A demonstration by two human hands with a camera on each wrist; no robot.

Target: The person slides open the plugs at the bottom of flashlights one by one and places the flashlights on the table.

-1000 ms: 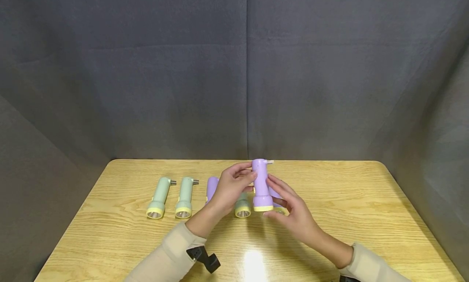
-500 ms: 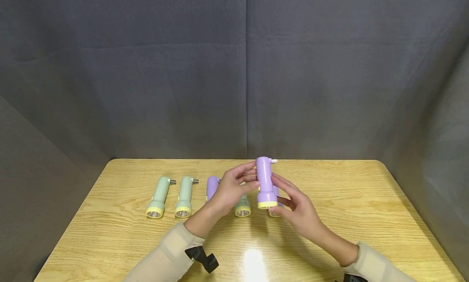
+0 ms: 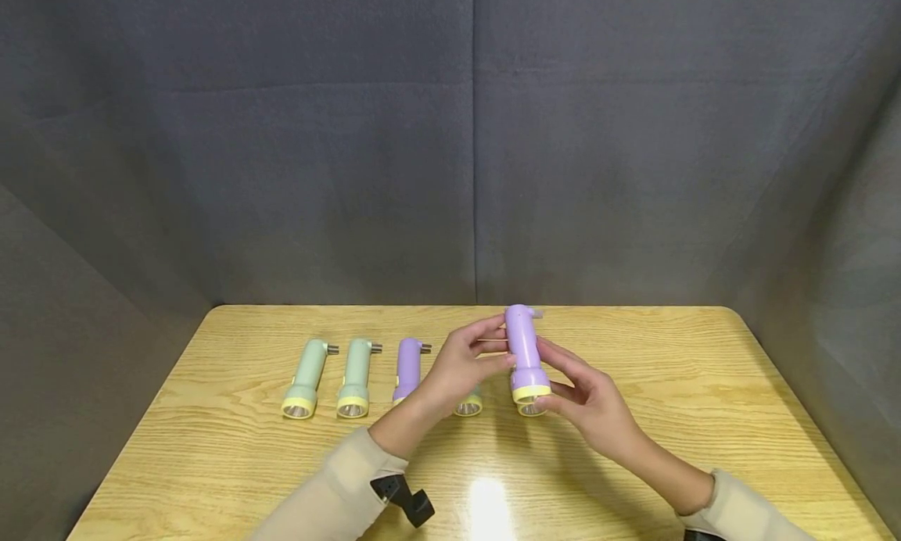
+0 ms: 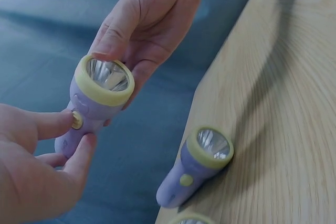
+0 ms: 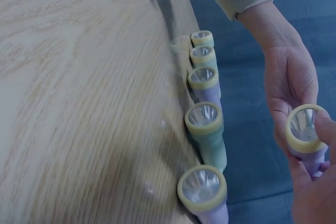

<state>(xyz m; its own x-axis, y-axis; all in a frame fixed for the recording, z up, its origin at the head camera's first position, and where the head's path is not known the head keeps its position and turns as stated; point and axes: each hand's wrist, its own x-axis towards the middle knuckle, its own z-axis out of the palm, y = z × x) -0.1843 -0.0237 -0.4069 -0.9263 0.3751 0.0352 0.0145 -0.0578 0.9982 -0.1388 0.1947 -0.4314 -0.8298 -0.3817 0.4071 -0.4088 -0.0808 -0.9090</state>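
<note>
Both hands hold one purple flashlight (image 3: 524,352) with a yellow lens ring above the wooden table (image 3: 669,369), lens end toward me. My left hand (image 3: 470,360) grips its body from the left. In the left wrist view the flashlight (image 4: 97,98) has a left fingertip (image 4: 55,123) on its yellow button. My right hand (image 3: 579,392) curls round the head end from the right and below. In the right wrist view the held flashlight (image 5: 307,135) sits between the two hands.
A row lies on the table behind the hands: two green flashlights (image 3: 304,379) (image 3: 354,378), a purple one (image 3: 408,367), a partly hidden green one (image 3: 469,405) and a purple one (image 3: 533,409) under the held one. Grey cloth walls surround the table.
Both hands have carried the held flashlight a little to the right and tilted it. The purple flashlight lying to the left now shows more fully.
</note>
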